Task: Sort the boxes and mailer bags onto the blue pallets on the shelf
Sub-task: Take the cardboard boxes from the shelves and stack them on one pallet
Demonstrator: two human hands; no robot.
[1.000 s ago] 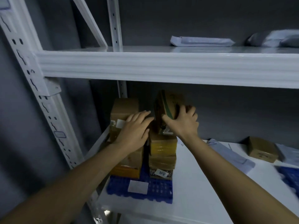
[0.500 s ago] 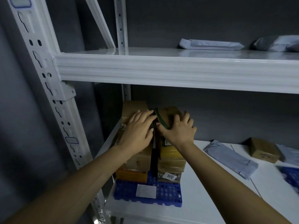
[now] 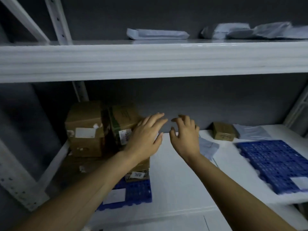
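On the lower level of a white metal shelf (image 3: 175, 172), far left: brown cardboard boxes stacked on a blue pallet (image 3: 133, 190), two side by side on top. Left top box (image 3: 85, 129) plain and scuffed, white sticker facing the camera. Green-taped box (image 3: 123, 124) pressed against its right side, barcode sticker on the near face, tape strip running up that face and back over the top; long axis hard to judge from this angle. Lower boxes (image 3: 140, 165) mostly hidden behind the left forearm. Left hand (image 3: 146, 135) spread, fingers straight, at the right edge of the green-taped box, grasping nothing; contact impossible to tell. Right hand (image 3: 185, 137) just beside it in the air, fingers loosely hooked, likewise empty. Further right, near the back wall, a small box (image 3: 223, 133) lying flat, long side across the shelf, grey mailer bags (image 3: 208, 145) on either side. Second blue pallet (image 3: 270, 164) at right, white label (image 3: 300, 182) near its front corner, long axis angled from back left to front right. Up on the top level (image 3: 150, 60), upper mailer bags (image 3: 158, 34) lying flat, lengthwise along the shelf.
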